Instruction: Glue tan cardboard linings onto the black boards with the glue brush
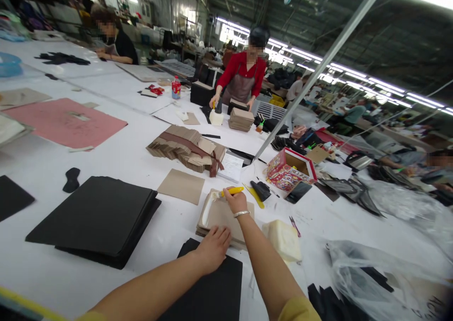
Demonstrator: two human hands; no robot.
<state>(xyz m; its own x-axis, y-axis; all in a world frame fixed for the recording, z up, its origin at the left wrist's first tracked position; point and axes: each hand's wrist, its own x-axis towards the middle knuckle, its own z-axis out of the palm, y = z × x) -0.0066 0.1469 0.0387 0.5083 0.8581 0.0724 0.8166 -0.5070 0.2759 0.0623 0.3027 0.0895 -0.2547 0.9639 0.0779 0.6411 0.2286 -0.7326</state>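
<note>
My right hand is closed round a yellow-handled brush. The brush's bristles rest on the upper left part of a stack of tan cardboard sheets, where a whitish wet strip runs along the left edge. My left hand lies with its fingers stretched out on the near edge of that stack. Under my left wrist is a black sheet. Right of the stack stands a cream-coloured block-like container, its opening not visible. One tan sheet lies just beyond the stack.
A black sheet pile lies left; tied cardboard pieces lie ahead. A red patterned box, scissors-like snips and a plastic bag are on the right. A slanted metal pole rises from the table. A co-worker in red stands opposite.
</note>
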